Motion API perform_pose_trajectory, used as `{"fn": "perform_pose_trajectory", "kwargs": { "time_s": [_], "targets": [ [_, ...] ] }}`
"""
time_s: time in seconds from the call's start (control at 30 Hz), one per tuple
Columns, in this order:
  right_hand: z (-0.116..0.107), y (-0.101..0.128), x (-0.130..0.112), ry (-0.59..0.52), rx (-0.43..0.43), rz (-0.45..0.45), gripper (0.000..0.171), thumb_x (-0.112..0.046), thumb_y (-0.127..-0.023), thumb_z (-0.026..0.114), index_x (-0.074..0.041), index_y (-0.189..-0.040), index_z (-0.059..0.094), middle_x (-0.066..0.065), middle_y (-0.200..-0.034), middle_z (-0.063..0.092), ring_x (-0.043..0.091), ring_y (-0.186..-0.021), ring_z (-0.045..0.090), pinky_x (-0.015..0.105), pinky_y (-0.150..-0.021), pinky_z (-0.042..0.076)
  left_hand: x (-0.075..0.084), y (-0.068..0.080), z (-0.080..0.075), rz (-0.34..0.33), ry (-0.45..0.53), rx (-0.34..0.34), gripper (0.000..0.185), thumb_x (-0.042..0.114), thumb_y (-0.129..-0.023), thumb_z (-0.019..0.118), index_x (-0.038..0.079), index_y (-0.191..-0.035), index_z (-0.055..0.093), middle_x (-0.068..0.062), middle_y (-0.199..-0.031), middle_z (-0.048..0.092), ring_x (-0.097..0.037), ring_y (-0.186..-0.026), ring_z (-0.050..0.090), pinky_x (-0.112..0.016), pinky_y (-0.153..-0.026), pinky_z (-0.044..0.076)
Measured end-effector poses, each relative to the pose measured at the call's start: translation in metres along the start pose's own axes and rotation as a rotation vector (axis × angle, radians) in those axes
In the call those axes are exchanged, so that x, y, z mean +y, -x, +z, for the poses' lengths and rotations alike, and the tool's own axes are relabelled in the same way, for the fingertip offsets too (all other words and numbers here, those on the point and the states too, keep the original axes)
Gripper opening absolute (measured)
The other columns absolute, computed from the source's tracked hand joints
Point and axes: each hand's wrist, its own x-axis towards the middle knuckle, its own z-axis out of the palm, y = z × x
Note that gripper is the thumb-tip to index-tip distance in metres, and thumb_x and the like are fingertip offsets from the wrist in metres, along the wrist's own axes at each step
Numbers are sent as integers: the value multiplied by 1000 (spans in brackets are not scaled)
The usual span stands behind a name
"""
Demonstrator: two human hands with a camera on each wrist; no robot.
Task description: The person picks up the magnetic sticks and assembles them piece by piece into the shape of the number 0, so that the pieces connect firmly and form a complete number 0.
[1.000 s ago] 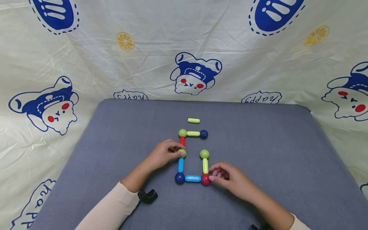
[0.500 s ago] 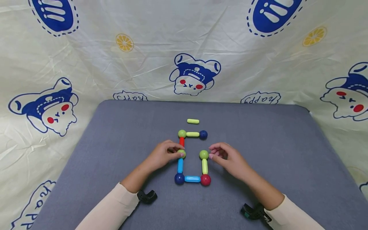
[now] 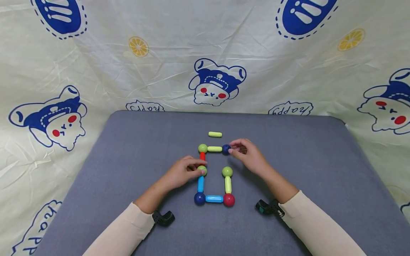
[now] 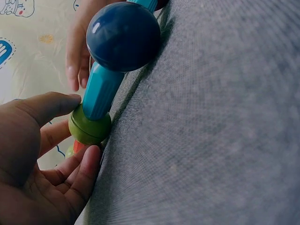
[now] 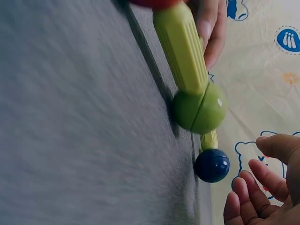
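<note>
— Hands on the toy chain [image 3: 202,167]: why those two spots?
— Left hand [image 3: 182,173] pinches the green ball [image 3: 202,170] midway, thumb and fingers curled on it, seemingly to steady it. Right hand [image 3: 248,155] sits by the navy ball [image 3: 226,149] at the far end, fingers loosely bent; wrist view shows them just short of it, holding nothing.
— Which way does it lie?
— Flat on the grey pad [image 3: 320,170], mid-table. Long axis runs near to far; the top rod [image 3: 214,149] turns right.

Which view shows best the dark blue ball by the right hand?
The right wrist view: the dark blue ball sits large, a visible gap from the right hand. The head view shows it small, against the fingertips. The left wrist view shows only a different blue ball.
</note>
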Motion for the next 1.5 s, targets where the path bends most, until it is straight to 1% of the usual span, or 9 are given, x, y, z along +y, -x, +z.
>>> {"fn": "perform_pose_trajectory", "kwargs": {
  "time_s": [0.13, 0.37, 0.63, 0.77, 0.93, 1.07, 1.27, 1.4, 1.5],
  "targets": [
    [1, -16, -2, 23, -7, 13, 34, -24, -98, 68, -5, -126, 65, 14, -117, 60, 26, -104, 59, 43, -95, 50, 1, 0, -1, -6, -28, -13, 34, 29, -96, 71, 20, -129, 70, -1, -98, 59, -12, -88, 56, -25, -78, 47],
    [6, -42, 3, 55, -32, 57, 38, -29, -98, 68, -9, -130, 63, 14, -122, 57, 28, -110, 59, 36, -86, 47, 2, 1, 0, -16, -24, -8, 33, 29, -95, 71, 20, -127, 71, -1, -98, 59, -12, -88, 56, -26, -79, 47],
    [12, -67, 5, 114, -73, 78, 41, -30, -98, 68, -8, -132, 62, 18, -130, 53, 32, -118, 57, 47, -98, 50, 3, 0, -1, -15, -27, -6, 32, 29, -95, 71, 20, -126, 71, -1, -98, 59, -12, -89, 56, -26, -79, 47],
    [14, -76, 5, 143, -91, 62, 43, -28, -97, 68, -5, -133, 61, 20, -129, 55, 34, -117, 57, 48, -99, 49, 3, 0, -2, -11, -28, -5, 32, 29, -95, 71, 19, -126, 71, -1, -97, 59, -11, -88, 56, -26, -78, 47],
    [16, -85, 3, 188, -102, 54, 42, -26, -97, 68, -4, -132, 62, 20, -127, 57, 34, -116, 58, 48, -100, 49, 3, 0, -3, -7, -30, -2, 32, 27, -95, 71, 17, -126, 71, -2, -97, 60, -11, -88, 57, -25, -78, 47],
    [17, -90, 2, 226, -111, 70, 38, -25, -98, 68, -6, -131, 63, 18, -124, 59, 32, -114, 58, 47, -100, 49, 3, 0, -3, 7, -32, 5, 32, 26, -95, 71, 17, -126, 71, -2, -98, 60, -11, -88, 57, -25, -78, 47],
    [20, -95, 1, 276, -106, 75, 31, -24, -97, 69, -7, -123, 67, 16, -119, 60, 29, -107, 58, 44, -96, 49, 2, 0, -3, 12, -27, 13, 31, 25, -95, 71, 17, -125, 71, -2, -98, 60, -11, -88, 57, -25, -77, 47],
    [21, -96, 2, 282, -98, 89, 26, -22, -97, 69, -6, -117, 69, 15, -114, 60, 28, -103, 58, 42, -91, 49, 1, -1, -2, 10, -36, 16, 32, 26, -95, 70, 17, -126, 71, -1, -98, 61, -11, -88, 56, -25, -78, 47],
    [20, -95, 3, 263, -88, 111, 25, -21, -97, 69, -5, -115, 68, 15, -113, 61, 28, -101, 58, 40, -88, 49, 0, -1, -2, 12, -39, 16, 32, 27, -95, 70, 18, -126, 71, -1, -98, 61, -11, -88, 56, -25, -78, 47]
  ]
}}
